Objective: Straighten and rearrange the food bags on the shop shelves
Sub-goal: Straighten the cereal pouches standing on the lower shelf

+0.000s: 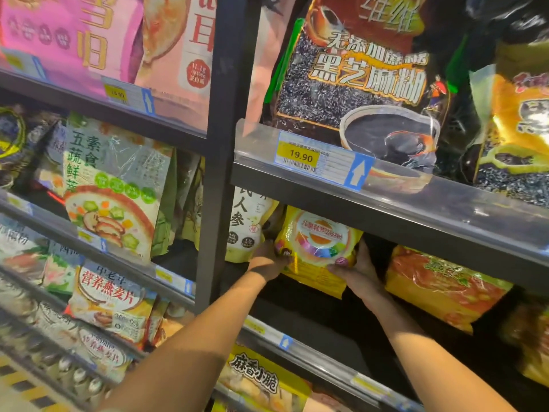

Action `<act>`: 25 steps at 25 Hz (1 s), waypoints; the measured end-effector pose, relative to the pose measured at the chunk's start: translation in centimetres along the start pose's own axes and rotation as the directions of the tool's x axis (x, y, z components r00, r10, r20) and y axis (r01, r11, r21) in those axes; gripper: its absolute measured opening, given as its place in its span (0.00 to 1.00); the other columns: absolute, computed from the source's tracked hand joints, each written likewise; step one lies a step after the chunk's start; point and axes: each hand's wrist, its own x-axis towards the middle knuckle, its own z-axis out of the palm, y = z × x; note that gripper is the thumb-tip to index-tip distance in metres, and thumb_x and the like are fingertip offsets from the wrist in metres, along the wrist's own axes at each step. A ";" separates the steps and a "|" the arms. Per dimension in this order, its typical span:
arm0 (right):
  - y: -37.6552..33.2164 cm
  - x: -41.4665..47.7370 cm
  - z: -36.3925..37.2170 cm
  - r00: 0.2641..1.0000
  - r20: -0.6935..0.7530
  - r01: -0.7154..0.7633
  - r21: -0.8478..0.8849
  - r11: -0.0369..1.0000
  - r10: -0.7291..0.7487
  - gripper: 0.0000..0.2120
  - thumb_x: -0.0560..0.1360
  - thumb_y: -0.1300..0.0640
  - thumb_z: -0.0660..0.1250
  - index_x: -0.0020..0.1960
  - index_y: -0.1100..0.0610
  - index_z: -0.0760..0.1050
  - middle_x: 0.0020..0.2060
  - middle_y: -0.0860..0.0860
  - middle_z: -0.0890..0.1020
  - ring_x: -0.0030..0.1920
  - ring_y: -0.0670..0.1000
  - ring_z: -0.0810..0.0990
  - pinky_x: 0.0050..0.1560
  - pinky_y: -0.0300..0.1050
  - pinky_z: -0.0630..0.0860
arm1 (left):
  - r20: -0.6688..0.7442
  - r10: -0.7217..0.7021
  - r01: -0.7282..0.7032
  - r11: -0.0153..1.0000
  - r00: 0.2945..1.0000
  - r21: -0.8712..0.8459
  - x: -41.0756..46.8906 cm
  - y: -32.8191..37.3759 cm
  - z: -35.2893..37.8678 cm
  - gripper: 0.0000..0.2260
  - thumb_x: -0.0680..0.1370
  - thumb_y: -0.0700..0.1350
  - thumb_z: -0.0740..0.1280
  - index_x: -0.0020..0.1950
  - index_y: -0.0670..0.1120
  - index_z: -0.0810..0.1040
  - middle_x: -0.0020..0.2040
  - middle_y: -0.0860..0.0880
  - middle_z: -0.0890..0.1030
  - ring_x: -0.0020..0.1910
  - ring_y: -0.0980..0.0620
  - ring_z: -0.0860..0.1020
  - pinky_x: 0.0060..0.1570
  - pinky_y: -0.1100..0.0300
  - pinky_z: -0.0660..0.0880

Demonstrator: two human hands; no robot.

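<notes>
Mid-job, by the look of it. Directly below the 19.90 price tag (300, 157), one shelf down: yellow cereal bag (318, 248), tipped back, front face out to the aisle. Resting on the shelf board or lifted off it? Cannot tell.

Grasped on both sides. Left hand (269, 263) clamped on the lower left corner, fingers curled round the edge and mostly hidden behind the pack. Right hand (359, 272) on the lower right corner, thumb laid across the front, other fingers tucked behind. Bag squarely between the two palms, then, with no slack in either hold.

Done so far? Not much to call.
- Above and right of the tag: black sesame paste bag (356, 75), upright and facing out, seemingly in order.
- Below and left of the tag: white ginseng bag (246, 224), upright, just beside the yellow one.
- Below and well right of the tag: orange bag (439, 286), slumped and tilted, likely work left.
- Far left of the tag and lower: vegetable porridge bag (113, 191), leaning askew as well.

Probably next: standing the yellow bag straight, then on to the slumped ones.
</notes>
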 end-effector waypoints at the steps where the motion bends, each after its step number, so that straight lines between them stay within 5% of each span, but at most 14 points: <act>1: 0.2 0.5 0.1 1.000 -0.009 -0.014 -0.001 1.000 0.014 0.42 0.70 0.63 0.80 0.77 0.48 0.63 0.59 0.43 0.78 0.68 0.52 0.76 0.71 0.58 0.72 | -0.003 -0.007 0.007 0.999 1.000 0.032 0.5 0.2 0.1 0.24 0.79 0.50 0.74 0.71 0.42 0.74 0.68 0.42 0.79 0.68 0.40 0.77 0.59 0.56 0.72; 7: 1.6 2.2 0.6 0.998 -0.062 0.002 -0.020 1.000 -0.003 0.36 0.68 0.58 0.82 0.68 0.43 0.67 0.62 0.47 0.80 0.66 0.53 0.78 0.68 0.57 0.74 | -0.015 -0.016 0.018 0.992 1.000 0.126 2.3 0.3 0.7 0.22 0.79 0.50 0.73 0.70 0.43 0.75 0.68 0.42 0.80 0.69 0.42 0.77 0.64 0.54 0.72; 12: 1.3 2.2 0.7 0.996 -0.088 -0.011 -0.053 0.999 0.006 0.38 0.71 0.61 0.79 0.76 0.54 0.65 0.60 0.47 0.76 0.62 0.48 0.73 0.63 0.50 0.70 | -0.016 -0.026 0.027 0.992 1.000 0.120 2.0 0.4 0.7 0.19 0.80 0.49 0.72 0.68 0.43 0.77 0.65 0.43 0.82 0.67 0.42 0.78 0.56 0.59 0.69; 17: 1.3 2.1 0.8 0.991 -0.132 -0.039 -0.124 0.992 0.022 0.42 0.69 0.56 0.81 0.77 0.53 0.64 0.69 0.54 0.78 0.70 0.58 0.75 0.69 0.57 0.71 | -0.003 -0.015 0.015 0.998 1.000 0.055 1.4 -0.4 0.6 0.19 0.79 0.49 0.73 0.66 0.42 0.77 0.61 0.43 0.83 0.61 0.43 0.81 0.52 0.57 0.73; 25: 1.5 -1.0 0.0 0.994 -0.110 -0.020 -0.132 0.991 0.006 0.52 0.70 0.55 0.81 0.83 0.53 0.53 0.77 0.55 0.69 0.75 0.58 0.71 0.73 0.60 0.71 | -0.052 0.092 -0.083 0.983 0.994 0.161 -1.6 -0.5 -0.1 0.27 0.78 0.50 0.74 0.73 0.44 0.71 0.70 0.42 0.77 0.69 0.40 0.76 0.64 0.51 0.74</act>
